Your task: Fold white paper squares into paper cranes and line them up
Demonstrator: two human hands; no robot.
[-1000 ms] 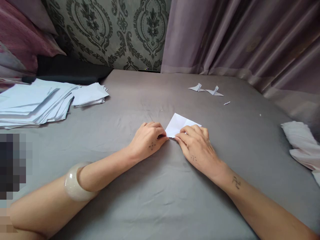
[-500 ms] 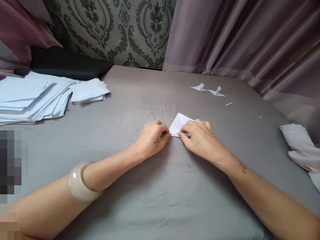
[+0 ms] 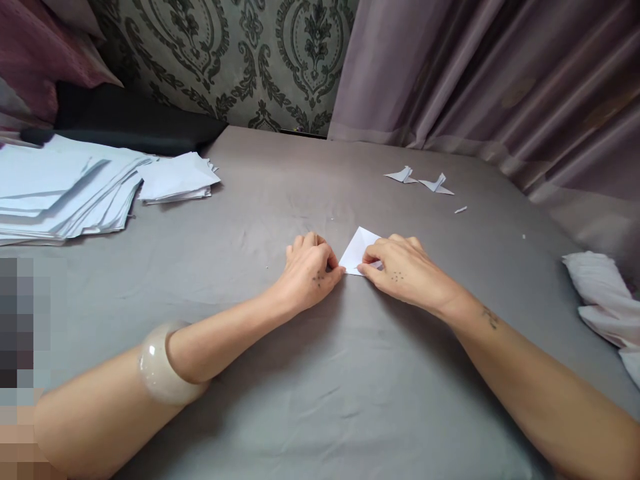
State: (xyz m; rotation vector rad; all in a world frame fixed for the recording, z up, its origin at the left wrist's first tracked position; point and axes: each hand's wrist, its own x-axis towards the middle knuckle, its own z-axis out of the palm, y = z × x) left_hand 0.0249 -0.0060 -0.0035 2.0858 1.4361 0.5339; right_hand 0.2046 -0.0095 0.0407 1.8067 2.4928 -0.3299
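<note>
A small folded piece of white paper (image 3: 359, 247) lies on the grey cloth in front of me, one corner pointing away. My left hand (image 3: 313, 270) pinches its near left corner between thumb and fingers. On the right, my right hand (image 3: 400, 267) has thumb and index finger closed on the paper's near edge. That hand covers the paper's right part. A pale bangle (image 3: 163, 363) circles my left forearm.
Stacks of white paper (image 3: 60, 190) and smaller sheets (image 3: 177, 177) lie at the left. Two folded paper shapes (image 3: 403, 175) and a paper scrap (image 3: 461, 210) sit at the back right. White cloth (image 3: 597, 280) lies at the right edge, below purple curtains (image 3: 420, 73).
The hands stay at the paper with only slight finger shifts. A little less of the right hand's fingers covers the near edge. The whole view has moved slightly.
</note>
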